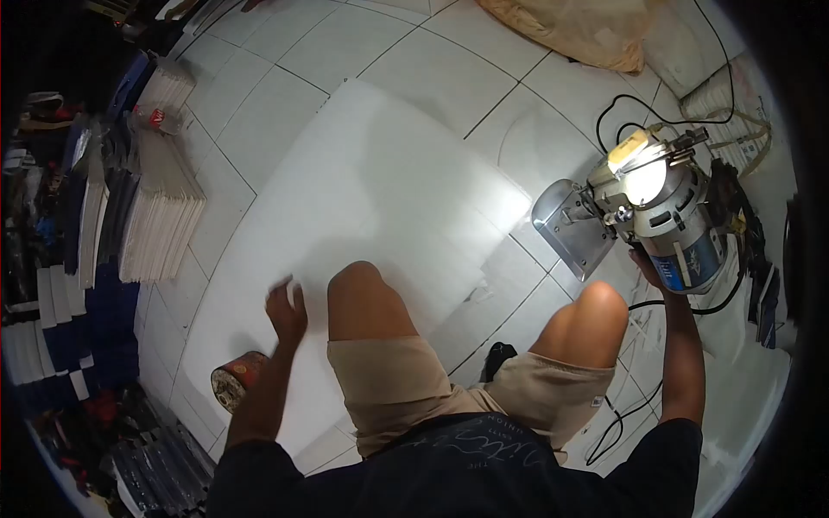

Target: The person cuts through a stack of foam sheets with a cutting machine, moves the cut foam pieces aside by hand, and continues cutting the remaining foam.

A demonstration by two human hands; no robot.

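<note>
My left hand [287,309] hovers at the left of my knee over a large white sheet [363,173] spread on the floor. Its fingers are apart and hold nothing. Near the left forearm a round reddish tin [239,380] rests on the sheet. On my right is an electric cloth cutting machine [661,207] with a lit lamp, a blue-labelled motor and a flat metal base plate [572,231] beside the sheet's right edge. My right hand [648,266] grips the machine from below, its fingers partly hidden by the motor.
Thick stacks of white and dark blue material [162,203] line the left side. A black power cord [635,99] loops behind the machine, and more cable lies near my right leg. A tan sack [579,30] sits at the back on the tiled floor [341,39].
</note>
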